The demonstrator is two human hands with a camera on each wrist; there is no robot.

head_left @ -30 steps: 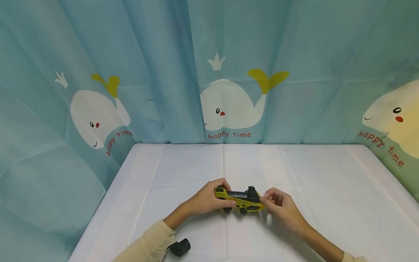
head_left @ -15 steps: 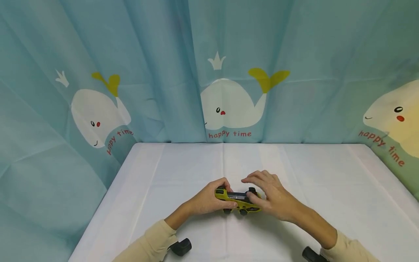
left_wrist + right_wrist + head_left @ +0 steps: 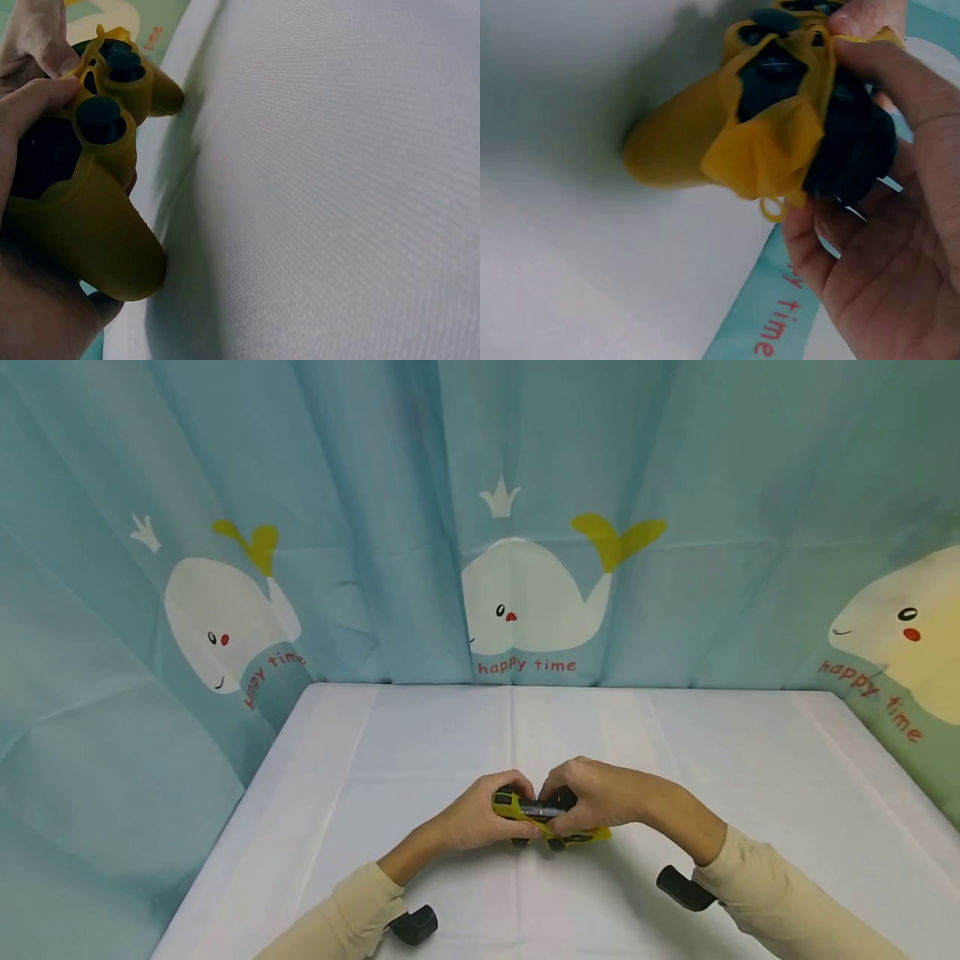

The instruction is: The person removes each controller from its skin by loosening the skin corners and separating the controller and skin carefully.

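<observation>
A black game controller [image 3: 546, 808] in a yellow silicone cover [image 3: 94, 225] is held up between both hands, near the middle of the table. My left hand [image 3: 474, 814] grips its left end, thumb on the near side and fingers behind. With the thumb and fingers my right hand [image 3: 603, 793] pinches the upper right part. Seen from the right wrist, the cover is bunched and folded back on that end, and the controller's bare black shell [image 3: 851, 146] shows beside it. A small yellow loop [image 3: 771, 210] hangs from the cover's edge. Fingers behind the controller are partly hidden.
A white cloth covers the table [image 3: 420, 735]. Blue curtain [image 3: 375, 527] printed with whales hangs behind it and along the left. Black wrist devices [image 3: 415, 925] stick out below both sleeves.
My right hand left the controller's right end, lifted with spread fingers, then came down leftward onto the upper right part and pinched it. The left hand kept its grip in place.
</observation>
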